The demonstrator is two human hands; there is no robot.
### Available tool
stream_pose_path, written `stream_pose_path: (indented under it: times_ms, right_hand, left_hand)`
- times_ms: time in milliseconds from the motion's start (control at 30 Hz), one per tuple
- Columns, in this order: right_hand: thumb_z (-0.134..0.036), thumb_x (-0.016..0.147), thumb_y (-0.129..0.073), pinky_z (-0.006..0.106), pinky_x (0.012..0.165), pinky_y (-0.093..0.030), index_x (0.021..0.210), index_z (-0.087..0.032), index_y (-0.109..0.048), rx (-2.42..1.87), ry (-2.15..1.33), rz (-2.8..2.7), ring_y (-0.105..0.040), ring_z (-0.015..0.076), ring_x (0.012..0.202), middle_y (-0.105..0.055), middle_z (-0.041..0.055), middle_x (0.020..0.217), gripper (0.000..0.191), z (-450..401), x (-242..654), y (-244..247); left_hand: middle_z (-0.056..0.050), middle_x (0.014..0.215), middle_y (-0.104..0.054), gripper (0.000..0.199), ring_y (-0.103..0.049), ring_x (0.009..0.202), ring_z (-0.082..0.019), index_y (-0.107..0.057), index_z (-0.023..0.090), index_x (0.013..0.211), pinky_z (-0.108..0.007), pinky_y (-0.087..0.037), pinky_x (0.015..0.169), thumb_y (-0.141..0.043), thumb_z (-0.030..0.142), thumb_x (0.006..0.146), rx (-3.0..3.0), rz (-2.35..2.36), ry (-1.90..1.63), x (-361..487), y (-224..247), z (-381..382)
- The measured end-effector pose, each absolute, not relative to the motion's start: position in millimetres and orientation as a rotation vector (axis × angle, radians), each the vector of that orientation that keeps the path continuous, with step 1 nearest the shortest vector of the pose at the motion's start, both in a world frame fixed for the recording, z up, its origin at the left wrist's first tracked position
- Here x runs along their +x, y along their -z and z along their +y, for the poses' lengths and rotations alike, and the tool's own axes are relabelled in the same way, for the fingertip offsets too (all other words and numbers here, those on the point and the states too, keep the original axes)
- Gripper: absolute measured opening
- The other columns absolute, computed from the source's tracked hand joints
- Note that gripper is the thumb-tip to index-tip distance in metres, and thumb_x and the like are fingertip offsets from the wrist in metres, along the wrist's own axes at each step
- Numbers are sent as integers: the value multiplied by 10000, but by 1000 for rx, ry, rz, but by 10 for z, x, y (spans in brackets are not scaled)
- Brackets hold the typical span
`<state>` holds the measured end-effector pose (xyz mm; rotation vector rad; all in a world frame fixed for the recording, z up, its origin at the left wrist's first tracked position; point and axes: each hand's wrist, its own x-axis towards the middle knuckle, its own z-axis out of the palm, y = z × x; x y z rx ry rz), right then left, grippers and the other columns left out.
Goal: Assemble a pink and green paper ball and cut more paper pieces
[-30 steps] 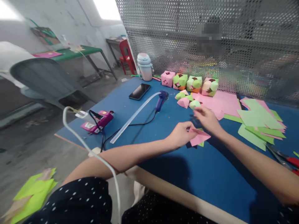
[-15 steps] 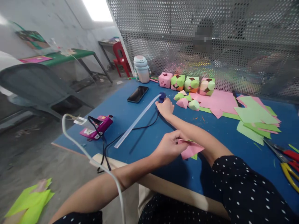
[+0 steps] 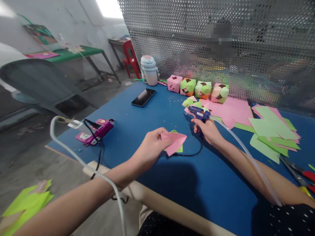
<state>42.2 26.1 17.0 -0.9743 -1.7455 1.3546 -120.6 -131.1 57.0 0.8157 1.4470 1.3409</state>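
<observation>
My left hand (image 3: 153,146) pinches a folded pink paper piece (image 3: 174,141), with a green paper edge showing behind it, above the blue table (image 3: 157,177). To the right, my right hand (image 3: 209,131) grips a dark blue glue gun (image 3: 198,112), its nozzle pointing left. A long clear glue stick (image 3: 236,139) trails from the gun's back over my right forearm. The gun's black cord (image 3: 188,154) runs along the table below my hands. Just behind the nozzle lie small green and pink folded paper pieces (image 3: 188,102).
Several paper cubes (image 3: 174,84) line the mesh partition (image 3: 172,42). Coloured paper sheets (image 3: 270,121) and scissors (image 3: 295,170) are at right. A phone (image 3: 144,97), a bottle (image 3: 149,70) and a purple extension socket (image 3: 94,131) with a white cable (image 3: 73,154) are at left.
My right hand has lifted the glue gun and brought it right, turning it so the nozzle points left and the stick trails right. My left hand moved left with the pink paper.
</observation>
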Motion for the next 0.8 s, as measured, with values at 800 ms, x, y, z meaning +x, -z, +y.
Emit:
stream_pose_path:
  times_ms: [800]
  right_hand:
    - [-273, 895, -513, 267, 580, -433, 861, -219, -510, -724, -563, -2396, -566, 150, 615, -596, 21, 776, 64, -146, 715, -287]
  left_hand:
    - [-34, 732, -709, 213, -600, 625, -124, -740, 121, 820, -222, -465, 587, -609, 133, 654, 922, 1478, -1373, -1308, -152, -536]
